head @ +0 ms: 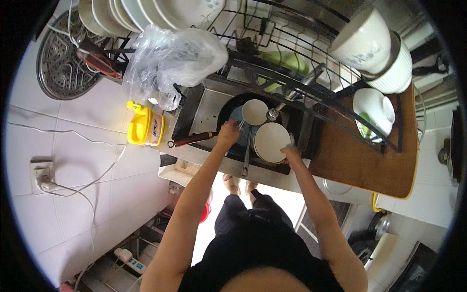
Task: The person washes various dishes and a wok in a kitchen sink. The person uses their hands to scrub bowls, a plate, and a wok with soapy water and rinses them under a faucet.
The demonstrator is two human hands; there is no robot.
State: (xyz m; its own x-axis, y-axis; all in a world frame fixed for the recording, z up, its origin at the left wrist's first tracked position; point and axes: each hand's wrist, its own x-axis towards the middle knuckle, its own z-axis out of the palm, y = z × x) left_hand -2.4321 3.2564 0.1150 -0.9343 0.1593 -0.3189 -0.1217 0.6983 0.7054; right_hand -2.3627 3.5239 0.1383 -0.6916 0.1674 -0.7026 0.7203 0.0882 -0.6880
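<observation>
In the sink [208, 106] sits a dark frying pan [193, 139], its brown handle pointing left over the front rim. My left hand [228, 133] is over the pan, its fingers closed around something thin and light, perhaps utensils. My right hand [290, 155] grips the right rim of a white bowl [272, 142]. Above the pan lies a smaller round white bowl or ladle head [254, 112]. A long metal handle [247, 153] runs from near it toward the sink's front edge. The metal faucet [273, 112] reaches down just right of the small round piece.
A black wire dish rack [292, 100] spans the sink's back, with plates [146, 14] at left and stacked bowls [365, 43] at right. A plastic bag [175, 54] and yellow bottle [146, 126] stand left. A wooden board [361, 168] lies right.
</observation>
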